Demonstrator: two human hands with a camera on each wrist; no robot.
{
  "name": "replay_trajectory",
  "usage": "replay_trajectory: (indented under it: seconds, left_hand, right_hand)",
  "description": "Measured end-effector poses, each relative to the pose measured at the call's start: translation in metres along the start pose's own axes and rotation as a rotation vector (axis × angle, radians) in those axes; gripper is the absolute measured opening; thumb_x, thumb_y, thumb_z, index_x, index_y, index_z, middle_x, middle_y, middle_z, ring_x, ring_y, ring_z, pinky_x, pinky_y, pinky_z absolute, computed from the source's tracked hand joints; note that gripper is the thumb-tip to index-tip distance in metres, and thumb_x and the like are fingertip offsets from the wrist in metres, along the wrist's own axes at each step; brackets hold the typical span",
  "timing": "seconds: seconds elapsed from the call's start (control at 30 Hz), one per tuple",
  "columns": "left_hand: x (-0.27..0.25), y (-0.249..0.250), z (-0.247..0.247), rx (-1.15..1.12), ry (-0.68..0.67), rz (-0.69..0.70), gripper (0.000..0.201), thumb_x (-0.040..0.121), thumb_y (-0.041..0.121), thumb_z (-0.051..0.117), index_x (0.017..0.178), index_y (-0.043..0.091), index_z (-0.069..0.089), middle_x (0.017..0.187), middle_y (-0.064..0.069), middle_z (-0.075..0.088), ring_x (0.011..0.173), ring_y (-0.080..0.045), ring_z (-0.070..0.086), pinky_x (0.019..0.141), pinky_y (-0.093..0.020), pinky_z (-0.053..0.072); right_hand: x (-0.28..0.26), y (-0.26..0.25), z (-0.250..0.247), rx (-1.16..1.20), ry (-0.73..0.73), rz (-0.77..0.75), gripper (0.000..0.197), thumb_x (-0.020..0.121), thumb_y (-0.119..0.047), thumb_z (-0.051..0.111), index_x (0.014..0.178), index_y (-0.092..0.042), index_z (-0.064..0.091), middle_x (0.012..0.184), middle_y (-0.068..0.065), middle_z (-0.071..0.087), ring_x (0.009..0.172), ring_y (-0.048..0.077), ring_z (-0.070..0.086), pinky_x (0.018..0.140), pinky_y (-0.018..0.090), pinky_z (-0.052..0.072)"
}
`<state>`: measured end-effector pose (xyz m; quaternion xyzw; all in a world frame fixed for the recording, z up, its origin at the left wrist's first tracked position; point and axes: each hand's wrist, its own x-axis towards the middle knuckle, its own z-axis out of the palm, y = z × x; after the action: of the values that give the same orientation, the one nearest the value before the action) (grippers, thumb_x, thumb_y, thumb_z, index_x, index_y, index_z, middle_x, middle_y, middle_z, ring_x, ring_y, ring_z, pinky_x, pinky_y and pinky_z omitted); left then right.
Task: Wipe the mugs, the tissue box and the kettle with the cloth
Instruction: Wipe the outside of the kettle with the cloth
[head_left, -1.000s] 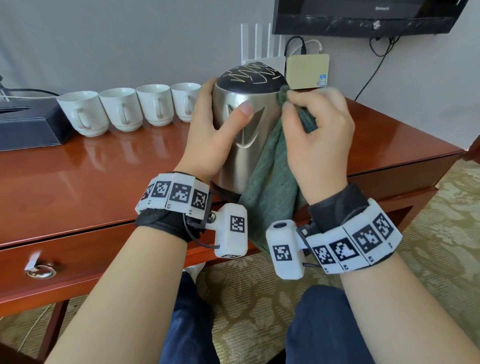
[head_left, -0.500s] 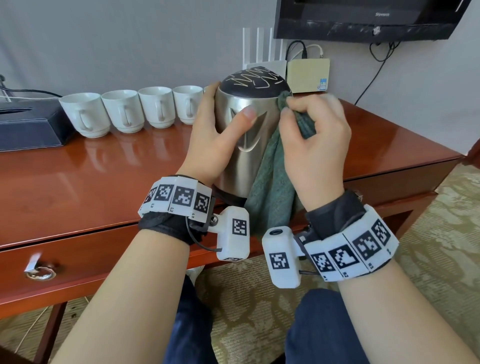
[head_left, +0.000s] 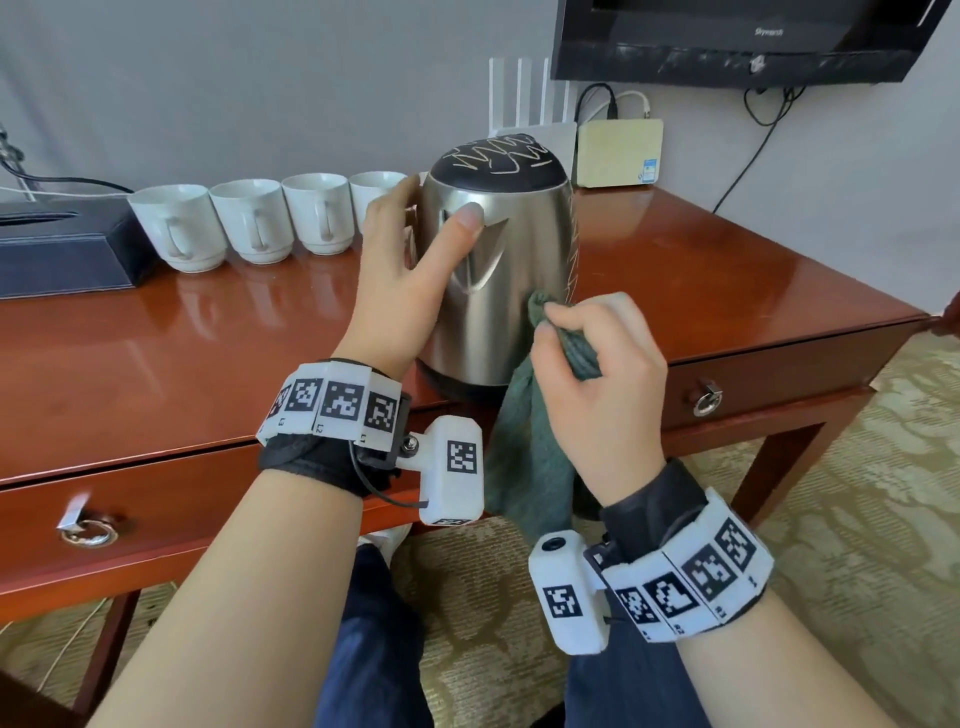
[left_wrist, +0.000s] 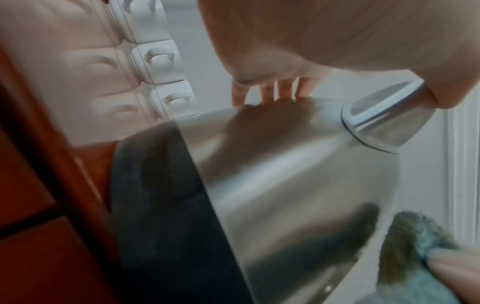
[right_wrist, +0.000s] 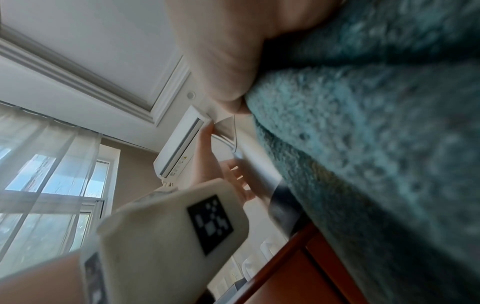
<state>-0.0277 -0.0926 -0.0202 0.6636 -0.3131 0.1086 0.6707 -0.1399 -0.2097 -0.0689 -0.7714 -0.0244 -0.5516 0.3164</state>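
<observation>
A steel kettle (head_left: 511, 270) with a black scribbled lid stands near the front edge of the wooden desk (head_left: 156, 374). My left hand (head_left: 400, 280) grips its left side, thumb across the front and fingers round the back. My right hand (head_left: 597, 379) holds a bunched green cloth (head_left: 530, 441) against the kettle's lower right side; the rest of the cloth hangs below the desk edge. In the left wrist view the kettle (left_wrist: 272, 174) fills the middle with the cloth (left_wrist: 415, 242) at its lower right. The right wrist view is mostly cloth (right_wrist: 376, 154). Several white mugs (head_left: 254, 221) stand in a row left of the kettle, beside a dark tissue box (head_left: 62, 249).
A black screen (head_left: 743, 36) hangs on the wall above, with cables, a white router (head_left: 530, 109) and a small beige box (head_left: 621, 150) behind the kettle. Two drawers with ring pulls (head_left: 88, 530) face me. Patterned carpet lies below.
My right hand with the cloth has slid down from beside the kettle's lid to its lower right side. The left hand has kept its grip.
</observation>
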Motion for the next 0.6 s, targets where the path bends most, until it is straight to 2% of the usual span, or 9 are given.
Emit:
replay_trajectory:
  seconds: [0.1,0.17,0.27,0.33,0.5,0.6]
  left_hand:
    - [-0.006,0.003,0.003,-0.047,0.089,0.004,0.076,0.076,0.058,0.059,0.135,0.011,0.05,0.128,0.002,0.06,0.117,-0.003,0.056,0.1,-0.021,0.044]
    - [-0.008,0.005,0.008,-0.048,0.08,0.007,0.075,0.077,0.057,0.063,0.134,0.01,0.05,0.127,0.0,0.062,0.118,-0.008,0.057,0.103,-0.03,0.045]
    - [-0.009,0.008,0.018,-0.035,0.031,0.005,0.072,0.075,0.052,0.074,0.131,0.018,0.045,0.128,0.008,0.06,0.119,-0.002,0.056,0.104,-0.032,0.045]
    - [-0.007,0.01,0.024,-0.029,0.061,-0.015,0.071,0.073,0.052,0.077,0.129,0.022,0.045,0.128,0.01,0.059,0.118,0.001,0.055,0.104,-0.032,0.046]
    - [-0.001,0.007,0.027,-0.003,0.136,-0.048,0.061,0.075,0.058,0.071,0.124,0.027,0.051,0.121,0.014,0.063,0.114,0.0,0.058,0.101,-0.034,0.048]
    - [0.0,0.002,0.021,-0.045,0.136,-0.064,0.073,0.074,0.06,0.067,0.132,0.019,0.05,0.128,0.007,0.061,0.121,-0.006,0.055,0.106,-0.035,0.044]
  right_hand:
    - [0.003,0.0,-0.003,0.014,0.041,0.013,0.007,0.085,0.004,0.063,0.091,0.001,0.067,0.091,0.005,0.052,0.082,0.005,0.052,0.078,0.007,0.04]
    - [0.003,0.0,-0.004,0.017,0.033,0.009,0.008,0.086,0.004,0.062,0.091,0.001,0.067,0.092,0.004,0.052,0.083,0.004,0.051,0.078,0.006,0.039]
    - [-0.001,0.002,-0.006,0.007,0.029,0.014,0.007,0.086,0.003,0.062,0.091,0.001,0.066,0.092,0.005,0.053,0.083,0.004,0.051,0.078,0.005,0.038]
    - [-0.004,0.003,-0.007,-0.001,0.034,0.016,0.007,0.086,0.003,0.063,0.091,0.001,0.066,0.092,0.005,0.053,0.083,0.005,0.05,0.078,0.005,0.038]
    - [-0.009,0.008,-0.01,-0.016,0.034,0.026,0.006,0.086,0.004,0.062,0.09,0.001,0.066,0.092,0.004,0.052,0.084,0.002,0.049,0.078,0.005,0.037]
    - [-0.012,0.011,-0.01,-0.026,0.04,0.027,0.006,0.086,0.004,0.063,0.091,0.002,0.066,0.093,0.003,0.05,0.083,0.001,0.048,0.079,0.004,0.037]
